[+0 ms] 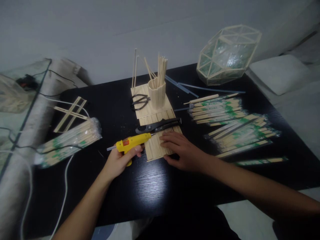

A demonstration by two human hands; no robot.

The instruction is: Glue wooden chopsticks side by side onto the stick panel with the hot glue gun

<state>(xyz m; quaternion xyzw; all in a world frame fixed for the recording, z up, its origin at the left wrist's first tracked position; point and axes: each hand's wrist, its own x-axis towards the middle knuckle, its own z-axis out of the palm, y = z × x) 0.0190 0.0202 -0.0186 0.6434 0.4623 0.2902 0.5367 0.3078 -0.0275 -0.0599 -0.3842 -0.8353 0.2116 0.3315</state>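
I had the left grip (pixel 117 163) round the glue gun (pixel 136 141), nozzle pointing rightward over the stick mat (pixel 155 148). Mat lay on the bench (pixel 185 190), long axis front to back; right grip (pixel 185 151), nearer, loosely spread across its right edge.

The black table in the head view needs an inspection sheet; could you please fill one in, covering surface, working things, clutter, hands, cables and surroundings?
Surface: black table, bright reflection near its front edge.
Working things: yellow glue gun in the left hand; slatted mat under the right hand.
Clutter: black hand tool lying across the mat; stick-walled cup holding thin sticks; wrapped packets at right; wrapped pack at left.
Hands: left gripping the glue gun; right spread over the mat.
Cables: white cable at left; black cable crossing the left pack.
Surroundings: pale wall behind; faceted frame at the far right corner.
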